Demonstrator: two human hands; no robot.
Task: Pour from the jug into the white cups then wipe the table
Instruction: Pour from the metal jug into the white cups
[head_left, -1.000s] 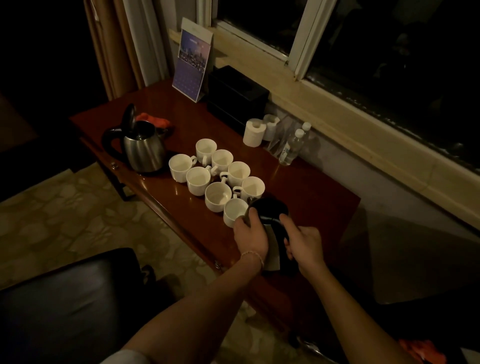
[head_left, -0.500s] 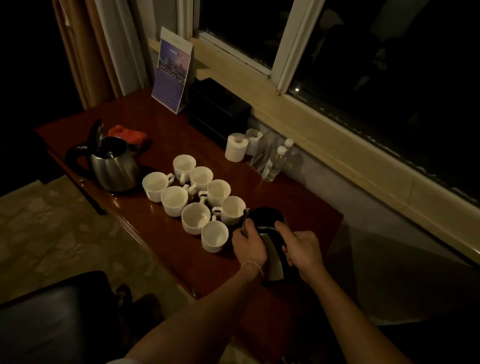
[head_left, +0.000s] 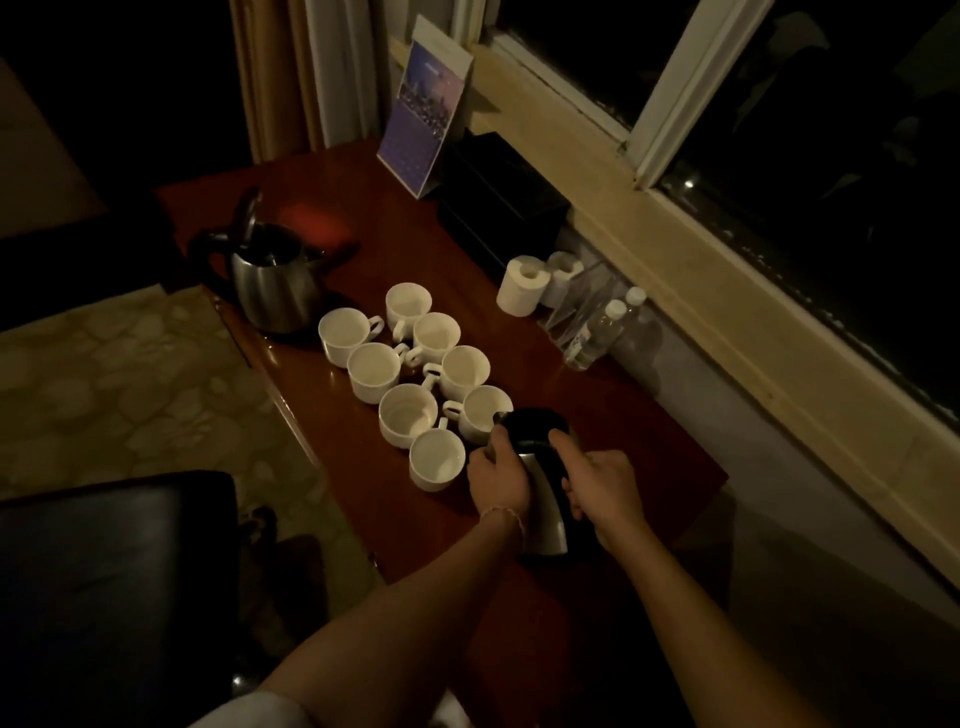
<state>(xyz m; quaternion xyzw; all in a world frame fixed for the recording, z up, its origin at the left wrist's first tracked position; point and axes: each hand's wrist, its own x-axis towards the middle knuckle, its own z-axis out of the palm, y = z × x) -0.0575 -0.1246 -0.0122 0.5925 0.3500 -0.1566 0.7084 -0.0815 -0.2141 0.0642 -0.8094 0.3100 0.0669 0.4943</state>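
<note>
Dim light covers the reddish wooden table. Your left hand and right hand both grasp the black-topped steel jug, its spout just beside the white ceramic cups ahead-left.

Glossy wood table, glazed white cups, brushed-metal jug

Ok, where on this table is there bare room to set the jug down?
Bare wood lies right of the jug toward the table edge, and between the cups and the bottles. It is crowded from the kettle through the cup cluster.
</note>
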